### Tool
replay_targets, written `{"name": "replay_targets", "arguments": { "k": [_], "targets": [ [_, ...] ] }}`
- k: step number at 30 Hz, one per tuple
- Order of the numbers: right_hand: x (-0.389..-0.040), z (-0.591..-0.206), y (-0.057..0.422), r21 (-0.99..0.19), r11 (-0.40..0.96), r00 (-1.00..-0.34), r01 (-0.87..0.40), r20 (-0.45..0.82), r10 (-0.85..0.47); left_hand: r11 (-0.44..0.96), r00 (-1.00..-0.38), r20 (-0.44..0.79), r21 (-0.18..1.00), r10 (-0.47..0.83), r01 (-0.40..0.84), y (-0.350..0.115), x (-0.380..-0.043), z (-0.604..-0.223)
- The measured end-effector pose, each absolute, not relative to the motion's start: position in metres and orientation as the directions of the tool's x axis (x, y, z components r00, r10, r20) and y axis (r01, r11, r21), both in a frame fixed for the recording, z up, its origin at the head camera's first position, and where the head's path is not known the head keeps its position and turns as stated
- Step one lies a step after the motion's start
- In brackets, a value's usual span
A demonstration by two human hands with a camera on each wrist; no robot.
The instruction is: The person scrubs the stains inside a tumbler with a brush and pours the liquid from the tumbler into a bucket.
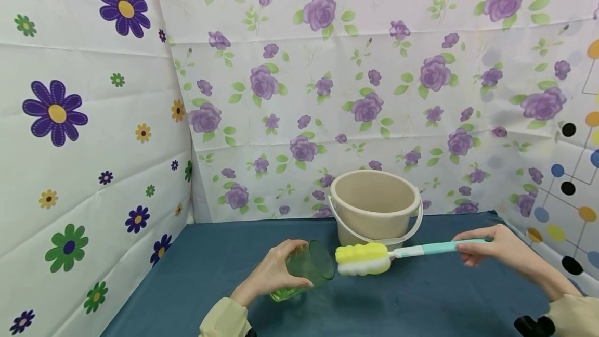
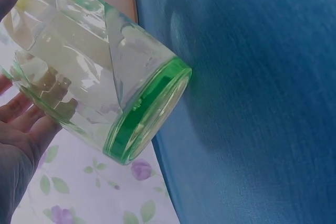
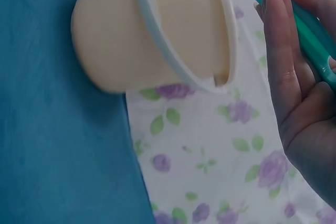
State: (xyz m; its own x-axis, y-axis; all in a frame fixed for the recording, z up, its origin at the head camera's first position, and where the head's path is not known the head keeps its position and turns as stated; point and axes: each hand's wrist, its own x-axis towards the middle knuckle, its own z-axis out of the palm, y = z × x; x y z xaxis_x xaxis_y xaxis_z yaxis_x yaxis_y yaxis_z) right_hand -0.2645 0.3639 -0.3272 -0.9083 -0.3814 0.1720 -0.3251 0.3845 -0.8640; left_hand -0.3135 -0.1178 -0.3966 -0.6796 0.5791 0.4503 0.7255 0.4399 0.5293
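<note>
In the head view my left hand (image 1: 276, 273) grips a clear green glass (image 1: 310, 264), tilted with its mouth toward the right. The left wrist view shows the thick green base (image 2: 149, 111) of the glass held above the cloth, fingers wrapped about its side. My right hand (image 1: 491, 248) holds a bottle brush (image 1: 423, 250) by its teal handle, level over the table. Its yellow and white sponge head (image 1: 362, 260) points at the mouth of the glass, a small gap apart. In the right wrist view the teal handle (image 3: 310, 40) lies between thumb and fingers.
Behind the brush a beige bucket (image 1: 374, 207) with a white handle stands upright at the back of the table. Blue cloth (image 1: 224, 259) covers the tabletop. Flower-printed sheets (image 1: 281, 92) hang at the back and left, and a dotted sheet (image 1: 573, 170) at the right.
</note>
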Motion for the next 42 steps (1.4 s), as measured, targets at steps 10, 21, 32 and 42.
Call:
{"name": "replay_targets", "arguments": {
  "k": [10, 21, 32, 42],
  "targets": [
    [-0.277, -0.361, 0.395, -0.906, 0.358, -0.917, -0.225, 0.072, -0.393, 0.44, -0.696, 0.429, 0.555, 0.575, 0.706, -0.118, -0.314, -0.396],
    [-0.289, -0.386, 0.399, -0.923, 0.355, -0.921, -0.15, -0.001, -0.391, 0.44, -0.699, 0.43, 0.559, 0.571, 0.703, -0.117, -0.314, -0.396],
    [-0.3, -0.394, 0.412, -0.874, 0.421, -0.854, -0.243, -0.013, -0.521, 0.444, -0.705, 0.423, 0.564, 0.57, 0.696, -0.118, -0.316, -0.395],
    [-0.311, -0.414, 0.414, -0.671, 0.515, -0.753, -0.534, 0.1, -0.65, 0.445, -0.711, 0.411, 0.573, 0.571, 0.688, -0.117, -0.316, -0.396]
  ]
}}
